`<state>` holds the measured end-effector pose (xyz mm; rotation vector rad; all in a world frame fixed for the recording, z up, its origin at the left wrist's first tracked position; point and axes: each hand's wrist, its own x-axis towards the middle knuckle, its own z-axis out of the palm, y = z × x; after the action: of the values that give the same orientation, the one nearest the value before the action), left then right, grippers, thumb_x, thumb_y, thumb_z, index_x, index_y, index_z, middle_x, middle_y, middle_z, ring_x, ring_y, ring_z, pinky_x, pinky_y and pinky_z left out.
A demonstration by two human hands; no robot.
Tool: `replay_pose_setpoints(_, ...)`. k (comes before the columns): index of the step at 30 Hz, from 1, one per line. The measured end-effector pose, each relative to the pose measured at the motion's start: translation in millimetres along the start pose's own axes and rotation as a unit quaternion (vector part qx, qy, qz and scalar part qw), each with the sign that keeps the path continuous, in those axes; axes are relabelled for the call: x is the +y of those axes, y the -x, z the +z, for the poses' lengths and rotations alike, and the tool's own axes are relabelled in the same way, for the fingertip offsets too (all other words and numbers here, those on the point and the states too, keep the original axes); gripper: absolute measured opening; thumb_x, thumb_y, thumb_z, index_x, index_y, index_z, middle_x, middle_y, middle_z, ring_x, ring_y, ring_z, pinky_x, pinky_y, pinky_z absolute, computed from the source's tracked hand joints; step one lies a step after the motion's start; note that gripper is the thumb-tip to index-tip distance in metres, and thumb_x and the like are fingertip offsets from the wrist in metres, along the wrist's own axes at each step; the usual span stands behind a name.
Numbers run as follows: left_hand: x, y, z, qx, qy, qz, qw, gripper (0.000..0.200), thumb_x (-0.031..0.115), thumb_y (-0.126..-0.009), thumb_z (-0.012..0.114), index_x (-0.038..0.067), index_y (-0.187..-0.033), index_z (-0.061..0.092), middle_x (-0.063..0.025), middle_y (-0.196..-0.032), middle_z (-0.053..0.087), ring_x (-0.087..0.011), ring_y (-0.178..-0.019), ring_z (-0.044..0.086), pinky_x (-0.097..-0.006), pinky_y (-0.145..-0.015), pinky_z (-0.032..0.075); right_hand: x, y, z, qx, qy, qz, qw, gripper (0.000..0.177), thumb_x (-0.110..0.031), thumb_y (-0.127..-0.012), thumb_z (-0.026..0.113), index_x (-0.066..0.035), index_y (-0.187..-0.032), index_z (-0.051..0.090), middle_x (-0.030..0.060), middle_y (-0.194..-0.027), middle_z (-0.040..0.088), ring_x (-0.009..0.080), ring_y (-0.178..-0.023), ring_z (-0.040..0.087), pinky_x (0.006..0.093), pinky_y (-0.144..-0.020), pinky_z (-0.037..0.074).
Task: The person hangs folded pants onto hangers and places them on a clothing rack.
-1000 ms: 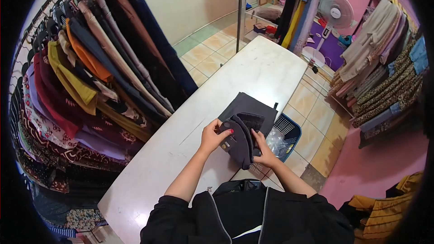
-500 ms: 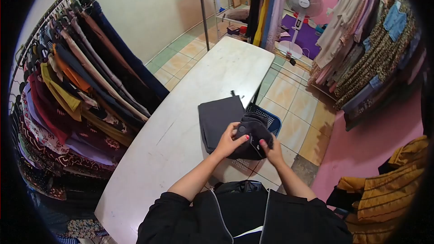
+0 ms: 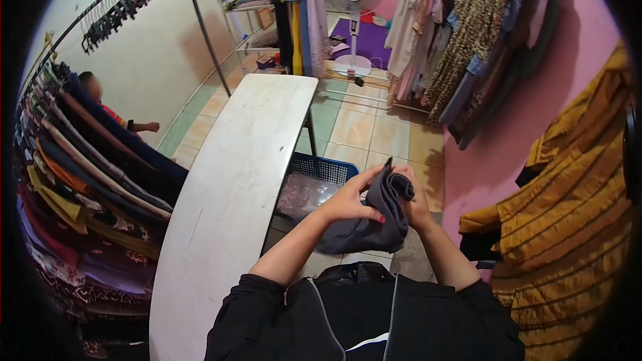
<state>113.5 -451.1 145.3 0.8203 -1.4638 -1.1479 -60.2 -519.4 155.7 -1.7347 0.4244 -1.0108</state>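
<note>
A dark grey garment (image 3: 388, 214), folded and partly rolled, is held off the right side of the white table (image 3: 231, 187). I cannot make out for certain what kind of garment it is. My left hand (image 3: 353, 199) grips its left side, with the thumb across the front. Along the right edge, by the rolled layers, my right hand (image 3: 419, 204) is closed on the cloth; some of its fingers are hidden behind it. The lower part of the garment hangs down toward the left, in front of my body.
Beside the table stands a blue basket (image 3: 338, 167) with clear plastic (image 3: 314, 194) in it. Clothes racks (image 3: 100, 140) line the left, and mustard clothing (image 3: 562, 227) hangs at right. A standing fan (image 3: 353, 0) is at the back. Another person (image 3: 120, 113) is behind the left rack.
The garment has left the tabletop and is now held to the right, turned and more loosely folded. My view has swung right, showing more of the basket. A person has appeared at left.
</note>
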Motion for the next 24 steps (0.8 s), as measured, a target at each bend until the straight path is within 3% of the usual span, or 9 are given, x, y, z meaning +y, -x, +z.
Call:
replay_pose_setpoints(1, -3, -6, 3, 0.004, -0.010, -0.027, 1.000, 0.107, 0.007, -0.052, 0.086, 0.003, -0.142, 0.028, -0.0054, -0.130, 0.048, -0.0172, -0.121, 0.045, -0.0306, -0.105, 0.032, 2, -1, -4, 0.008, 0.054, -0.072, 0.996, 0.017, -0.007, -0.085, 0.059, 0.001, -0.100, 0.060, 0.0042, -0.092, 0.059, 0.0129, -0.084, 0.055, 0.0259, -0.077, 0.044)
replay_pose_setpoints(4, -5, -8, 3, 0.115, -0.083, 0.011, 0.990, 0.062, -0.001, -0.063, 0.077, 0.003, -0.119, 0.052, -0.0051, -0.116, 0.056, -0.0120, -0.108, 0.051, -0.0292, -0.094, 0.041, -7, -6, -12, 0.030, 0.067, 0.000, 0.997, 0.020, -0.011, -0.085, 0.061, 0.001, -0.101, 0.060, 0.0079, -0.096, 0.061, 0.0168, -0.088, 0.057, 0.0292, -0.081, 0.045)
replay_pose_setpoints(5, 8, -2, 0, 0.205, -0.094, -0.046, 0.973, 0.043, 0.010, -0.068, 0.081, 0.001, -0.104, 0.057, -0.0065, -0.101, 0.063, -0.0148, -0.093, 0.058, -0.0302, -0.079, 0.047, -27, -12, -15, 0.089, 0.081, 0.015, 0.993, 0.026, -0.017, -0.085, 0.063, 0.001, -0.104, 0.061, 0.0103, -0.099, 0.063, 0.0195, -0.092, 0.059, 0.0312, -0.084, 0.045)
replay_pose_setpoints(6, -9, 2, -18, 0.342, -0.161, 0.005, 0.926, 0.036, 0.013, -0.074, 0.078, -0.001, -0.101, 0.059, -0.0066, -0.093, 0.065, -0.0146, -0.085, 0.060, -0.0300, -0.075, 0.049, -57, -28, -26, 0.129, 0.168, -0.018, 0.977, 0.029, -0.018, -0.085, 0.065, 0.000, -0.107, 0.061, 0.0092, -0.097, 0.064, 0.0180, -0.092, 0.060, 0.0304, -0.083, 0.046)
replay_pose_setpoints(7, 58, -3, -16, 0.404, -0.090, 0.049, 0.909, 0.032, 0.014, -0.076, 0.077, 0.000, -0.099, 0.062, -0.0059, -0.087, 0.066, -0.0142, -0.079, 0.061, -0.0291, -0.074, 0.050, -87, -43, -37, 0.174, 0.255, -0.043, 0.950, 0.031, -0.019, -0.085, 0.067, 0.000, -0.109, 0.062, 0.0080, -0.096, 0.066, 0.0165, -0.091, 0.060, 0.0296, -0.082, 0.046)
replay_pose_setpoints(9, 134, -2, -53, 0.391, -0.159, 0.052, 0.905, 0.033, 0.014, -0.076, 0.077, 0.000, -0.103, 0.063, -0.0076, -0.092, 0.067, -0.0141, -0.081, 0.063, -0.0284, -0.074, 0.052, -129, -75, -71, 0.140, 0.063, -0.035, 0.987, 0.030, -0.020, -0.086, 0.066, 0.001, -0.107, 0.062, 0.0048, -0.092, 0.067, 0.0110, -0.086, 0.060, 0.0269, -0.080, 0.047)
replay_pose_setpoints(10, 158, -8, -62, 0.401, -0.175, 0.142, 0.888, 0.032, 0.012, -0.076, 0.077, -0.001, -0.102, 0.062, -0.0078, -0.094, 0.067, -0.0137, -0.081, 0.063, -0.0271, -0.074, 0.051, -139, -89, -85, 0.123, 0.086, -0.087, 0.985, 0.028, -0.020, -0.086, 0.067, 0.000, -0.105, 0.063, 0.0036, -0.090, 0.067, 0.0095, -0.083, 0.060, 0.0248, -0.077, 0.047)
replay_pose_setpoints(14, 210, -28, -70, 0.349, -0.233, 0.173, 0.891, 0.031, 0.011, -0.079, 0.074, -0.002, -0.103, 0.061, -0.0068, -0.092, 0.067, -0.0116, -0.082, 0.062, -0.0243, -0.073, 0.049, -172, -114, -107, 0.080, 0.052, -0.069, 0.993, 0.028, -0.018, -0.084, 0.069, 0.002, -0.102, 0.063, 0.0045, -0.090, 0.067, 0.0094, -0.080, 0.060, 0.0247, -0.073, 0.048)
replay_pose_setpoints(24, 233, -69, -46, 0.251, -0.255, 0.245, 0.901, 0.029, 0.011, -0.084, 0.069, -0.002, -0.107, 0.058, -0.0056, -0.092, 0.065, -0.0100, -0.083, 0.061, -0.0234, -0.075, 0.047, -190, -55, -157, 0.158, 0.225, -0.117, 0.954, 0.032, -0.026, -0.089, 0.064, 0.003, -0.103, 0.062, 0.0032, -0.090, 0.066, 0.0091, -0.082, 0.057, 0.0277, -0.075, 0.047)
